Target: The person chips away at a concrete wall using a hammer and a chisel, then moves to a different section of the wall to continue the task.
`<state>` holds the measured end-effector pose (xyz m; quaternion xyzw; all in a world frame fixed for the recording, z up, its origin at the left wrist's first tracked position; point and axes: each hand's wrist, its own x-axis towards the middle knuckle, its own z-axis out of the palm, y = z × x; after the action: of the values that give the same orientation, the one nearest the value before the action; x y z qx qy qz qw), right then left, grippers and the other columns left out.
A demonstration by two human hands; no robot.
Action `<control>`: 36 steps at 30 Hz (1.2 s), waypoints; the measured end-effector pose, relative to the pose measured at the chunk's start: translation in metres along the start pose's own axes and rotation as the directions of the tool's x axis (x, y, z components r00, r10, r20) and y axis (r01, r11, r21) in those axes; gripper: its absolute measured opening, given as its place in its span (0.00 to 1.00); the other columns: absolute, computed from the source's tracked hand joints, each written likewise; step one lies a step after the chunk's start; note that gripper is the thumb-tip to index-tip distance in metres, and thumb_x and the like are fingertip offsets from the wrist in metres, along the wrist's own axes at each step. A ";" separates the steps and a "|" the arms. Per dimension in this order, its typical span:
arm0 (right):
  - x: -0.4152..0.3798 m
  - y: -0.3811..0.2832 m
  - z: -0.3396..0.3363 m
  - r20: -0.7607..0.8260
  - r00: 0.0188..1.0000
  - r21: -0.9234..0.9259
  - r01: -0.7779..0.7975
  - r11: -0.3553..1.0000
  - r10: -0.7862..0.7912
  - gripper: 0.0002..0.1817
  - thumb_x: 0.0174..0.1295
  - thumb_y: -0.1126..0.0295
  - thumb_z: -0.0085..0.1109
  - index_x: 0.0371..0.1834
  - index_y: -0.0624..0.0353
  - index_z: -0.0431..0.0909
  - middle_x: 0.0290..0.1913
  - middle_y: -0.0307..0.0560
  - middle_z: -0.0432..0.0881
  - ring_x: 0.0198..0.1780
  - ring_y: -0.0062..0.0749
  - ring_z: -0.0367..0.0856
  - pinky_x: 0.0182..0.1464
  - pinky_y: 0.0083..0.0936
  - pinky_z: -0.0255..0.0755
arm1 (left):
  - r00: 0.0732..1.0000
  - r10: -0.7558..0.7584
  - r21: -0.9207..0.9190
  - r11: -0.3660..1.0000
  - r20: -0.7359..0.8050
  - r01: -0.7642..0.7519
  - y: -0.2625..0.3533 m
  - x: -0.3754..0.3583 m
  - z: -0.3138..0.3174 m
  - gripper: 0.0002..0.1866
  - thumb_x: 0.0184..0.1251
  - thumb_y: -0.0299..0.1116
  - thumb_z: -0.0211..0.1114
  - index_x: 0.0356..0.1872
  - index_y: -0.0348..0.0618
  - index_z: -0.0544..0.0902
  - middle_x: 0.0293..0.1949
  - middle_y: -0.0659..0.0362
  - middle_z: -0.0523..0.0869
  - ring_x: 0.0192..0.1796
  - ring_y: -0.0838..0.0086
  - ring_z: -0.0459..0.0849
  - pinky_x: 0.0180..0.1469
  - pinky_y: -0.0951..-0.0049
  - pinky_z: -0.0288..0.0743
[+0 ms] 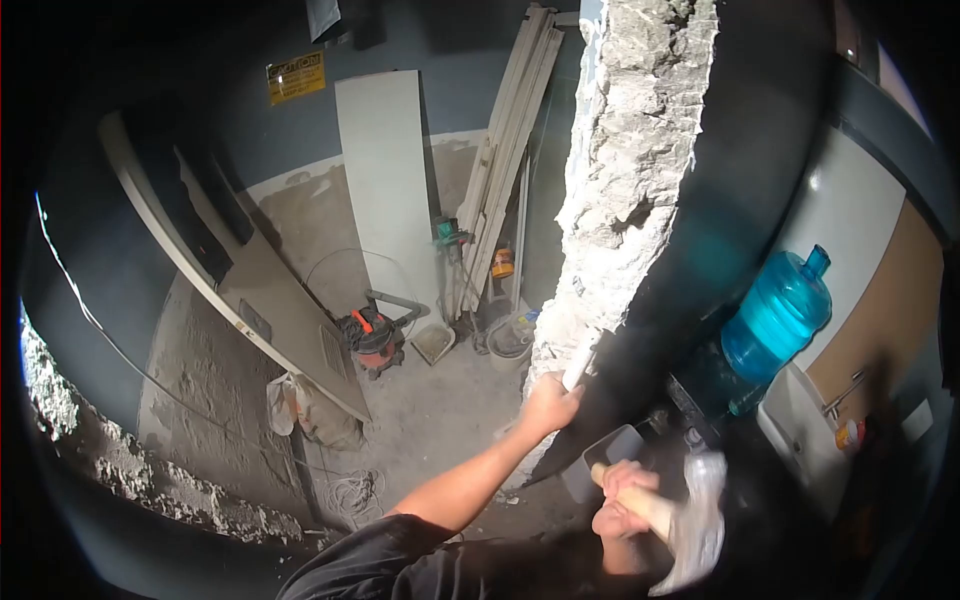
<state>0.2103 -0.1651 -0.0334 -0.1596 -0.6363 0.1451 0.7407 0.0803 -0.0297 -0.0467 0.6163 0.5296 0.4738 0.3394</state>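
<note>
My left hand (549, 404) is closed around a pale, rod-like chisel (581, 362). The chisel's far end meets the rough, broken edge of the wall (640, 150), which is brightly lit with crumbly plaster and masonry. Lower right, my right hand (625, 498) grips the light wooden handle of a claw hammer (697, 520). The hammer head is smeared by motion and stands apart from the chisel, to its lower right. The chisel's tip blends into the white rubble, so its exact contact is hard to see.
A blue water bottle (778, 312) and a white sink (797, 420) are at right. Left of the wall are a red-black vacuum (374, 345), a dustpan (433, 343), a bucket (512, 338), a sack (328, 422), coiled cable (352, 493) and leaning boards (512, 150).
</note>
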 end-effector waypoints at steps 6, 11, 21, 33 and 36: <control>-0.036 0.051 -0.025 -0.055 0.711 -0.565 -0.601 0.565 0.701 0.19 0.72 0.58 0.55 0.33 0.65 0.79 0.33 0.61 0.82 0.36 0.64 0.81 0.33 0.47 0.71 | 0.998 0.028 -0.025 0.999 0.060 -0.027 -0.002 0.002 -0.008 0.15 0.64 0.37 0.65 0.37 0.31 0.85 0.28 0.38 0.85 0.37 0.45 0.88 0.42 0.54 0.79; -0.038 0.010 -0.017 0.032 0.826 -0.573 -0.447 0.687 0.563 0.17 0.72 0.60 0.54 0.43 0.67 0.80 0.37 0.57 0.82 0.38 0.53 0.83 0.39 0.40 0.73 | 0.982 0.168 -0.146 0.977 0.091 -0.154 -0.014 0.011 -0.010 0.15 0.64 0.38 0.63 0.38 0.32 0.85 0.30 0.37 0.86 0.38 0.45 0.88 0.43 0.54 0.79; -0.046 0.048 0.003 -0.027 0.879 -0.731 -0.342 0.590 0.476 0.20 0.77 0.59 0.47 0.31 0.64 0.74 0.25 0.42 0.75 0.26 0.32 0.75 0.29 0.29 0.68 | 0.986 0.052 -0.058 0.997 0.161 -0.043 -0.003 0.003 -0.023 0.18 0.64 0.40 0.65 0.39 0.30 0.85 0.32 0.34 0.86 0.41 0.41 0.87 0.45 0.50 0.79; -0.058 0.060 -0.001 0.245 0.969 -0.870 0.232 0.435 -0.026 0.21 0.79 0.54 0.40 0.37 0.63 0.68 0.27 0.46 0.73 0.26 0.29 0.72 0.27 0.23 0.65 | 0.991 0.072 -0.026 0.997 0.114 -0.070 -0.011 0.010 -0.016 0.13 0.63 0.35 0.65 0.38 0.32 0.85 0.29 0.38 0.86 0.37 0.44 0.88 0.43 0.53 0.80; -0.047 0.035 0.018 -0.216 0.660 -0.250 -0.750 0.612 0.720 0.23 0.79 0.54 0.43 0.29 0.59 0.70 0.22 0.36 0.70 0.23 0.23 0.67 0.26 0.23 0.61 | 0.992 0.047 -0.032 0.999 0.121 -0.043 -0.004 0.007 -0.018 0.15 0.63 0.36 0.66 0.38 0.30 0.85 0.31 0.35 0.86 0.40 0.42 0.87 0.45 0.51 0.80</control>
<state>0.1850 -0.1524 -0.0878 -0.5299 -0.4939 0.3238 0.6086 0.0623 -0.0236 -0.0428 0.6510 0.4868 0.4504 0.3692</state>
